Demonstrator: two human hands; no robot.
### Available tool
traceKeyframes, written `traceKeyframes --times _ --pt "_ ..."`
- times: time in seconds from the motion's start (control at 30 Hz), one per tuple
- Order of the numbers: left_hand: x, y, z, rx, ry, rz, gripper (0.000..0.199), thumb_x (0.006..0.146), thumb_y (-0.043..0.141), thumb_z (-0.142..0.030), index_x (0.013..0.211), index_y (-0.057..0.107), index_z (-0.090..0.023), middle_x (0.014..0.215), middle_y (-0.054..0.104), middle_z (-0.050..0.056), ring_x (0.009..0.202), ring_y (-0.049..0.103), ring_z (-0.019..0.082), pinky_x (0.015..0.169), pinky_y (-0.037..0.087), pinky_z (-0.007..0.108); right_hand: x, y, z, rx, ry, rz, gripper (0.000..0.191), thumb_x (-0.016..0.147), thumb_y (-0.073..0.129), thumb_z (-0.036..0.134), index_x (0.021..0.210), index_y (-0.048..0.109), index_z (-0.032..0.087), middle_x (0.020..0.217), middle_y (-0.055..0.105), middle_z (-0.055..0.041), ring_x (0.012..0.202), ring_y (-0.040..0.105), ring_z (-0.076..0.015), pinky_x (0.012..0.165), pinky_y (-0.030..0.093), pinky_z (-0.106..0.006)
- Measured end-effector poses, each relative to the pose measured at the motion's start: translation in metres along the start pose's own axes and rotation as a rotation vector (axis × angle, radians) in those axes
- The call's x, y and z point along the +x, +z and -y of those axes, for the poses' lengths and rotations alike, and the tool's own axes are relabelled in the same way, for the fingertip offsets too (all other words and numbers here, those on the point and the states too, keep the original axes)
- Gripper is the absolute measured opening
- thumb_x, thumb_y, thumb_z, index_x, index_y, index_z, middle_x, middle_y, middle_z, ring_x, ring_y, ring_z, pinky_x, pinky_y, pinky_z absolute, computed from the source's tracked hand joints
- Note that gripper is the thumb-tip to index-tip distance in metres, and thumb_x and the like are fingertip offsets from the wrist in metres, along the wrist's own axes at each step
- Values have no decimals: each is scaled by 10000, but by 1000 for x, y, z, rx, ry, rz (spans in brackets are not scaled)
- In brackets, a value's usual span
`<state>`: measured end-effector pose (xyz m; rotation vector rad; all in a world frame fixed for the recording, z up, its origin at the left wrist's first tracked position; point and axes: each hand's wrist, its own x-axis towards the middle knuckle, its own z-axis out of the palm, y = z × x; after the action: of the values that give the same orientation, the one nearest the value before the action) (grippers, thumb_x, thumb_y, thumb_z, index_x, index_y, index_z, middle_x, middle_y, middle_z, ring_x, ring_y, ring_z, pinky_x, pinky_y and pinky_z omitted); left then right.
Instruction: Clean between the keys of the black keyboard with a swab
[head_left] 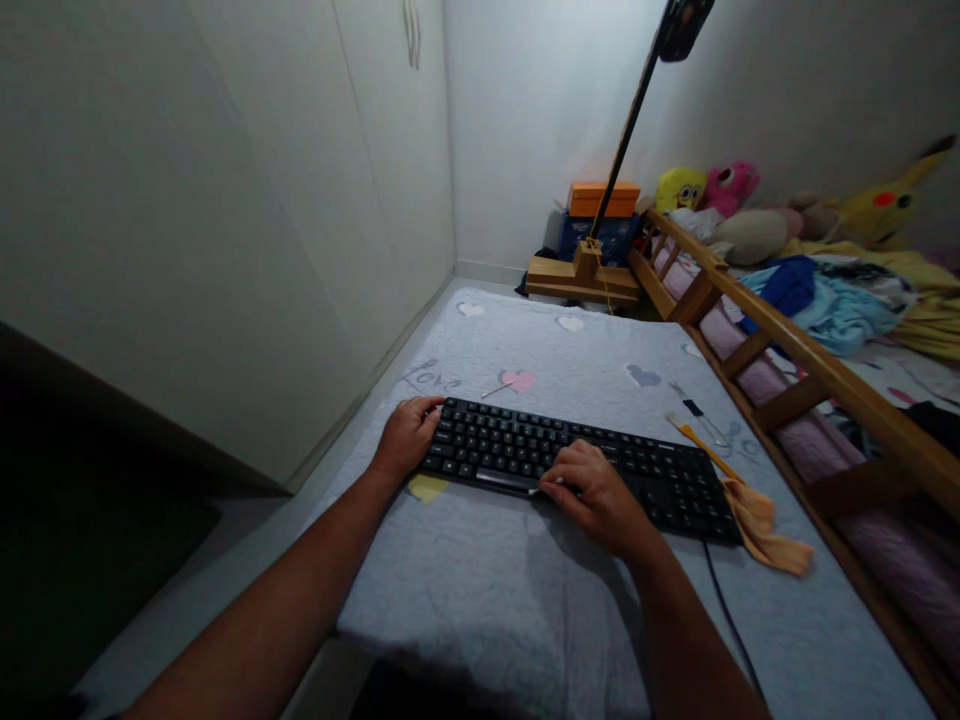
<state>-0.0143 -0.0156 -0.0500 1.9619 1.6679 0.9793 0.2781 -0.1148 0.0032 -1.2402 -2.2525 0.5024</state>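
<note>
A black keyboard (510, 445) lies on a table with a pale, heart-patterned cloth (480, 570). My left hand (409, 432) is closed round the keyboard's left end, thumb and fingers on its edge. Over the lower middle, near the space bar, my right hand (589, 490) pinches a thin white swab, its tip at the front edge. Behind the keyboard lies another cotton swab (496, 389). A brush (705, 448) with an orange handle and a crumpled orange cloth (769, 530) are at the right end. Metal tweezers (697, 412) rest beyond the brush.
A wooden bed rail (810, 370) runs along the right side, with plush toys and clothes behind it. A tall cabinet (300, 200) stands left. Beyond the table are a stand on a wooden base (585, 275) and an orange box (604, 198). The keyboard's cable (727, 610) trails toward me.
</note>
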Motion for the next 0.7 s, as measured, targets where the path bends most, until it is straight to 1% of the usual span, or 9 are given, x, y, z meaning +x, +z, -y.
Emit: traceKeyframes --times 0.1,0.3,0.47,0.7 --pt "0 1 0 -10 -2 2 374 867 463 -313 1089 728 -168 1065 728 95 1072 630 262 1014 471 429 5 15 7 25 -60 -74 164 951 593 238 876 736 211 803 660 -30 856 524 -184 822 357 -367" --pt "0 1 1 -11 7 1 372 872 460 -299 1096 722 -159 1078 725 99 1078 628 255 1023 465 426 14 40 18 -2 -79 -108 135 934 625 242 917 759 237 839 678 -29 876 522 -184 874 332 -390" --pt "0 0 1 8 7 -2 352 872 466 -286 1079 728 -177 1055 730 86 1060 631 251 1007 475 417 19 50 20 -49 -91 -121 122 924 638 237 914 759 250 838 680 -22 902 517 -189 913 305 -410" --pt "0 1 1 5 12 1 349 878 466 -271 1088 725 -169 1057 726 92 1058 633 252 1010 475 418 26 59 26 -100 -108 -107 107 919 644 234 929 748 258 848 684 -19 948 514 -201 958 289 -423"
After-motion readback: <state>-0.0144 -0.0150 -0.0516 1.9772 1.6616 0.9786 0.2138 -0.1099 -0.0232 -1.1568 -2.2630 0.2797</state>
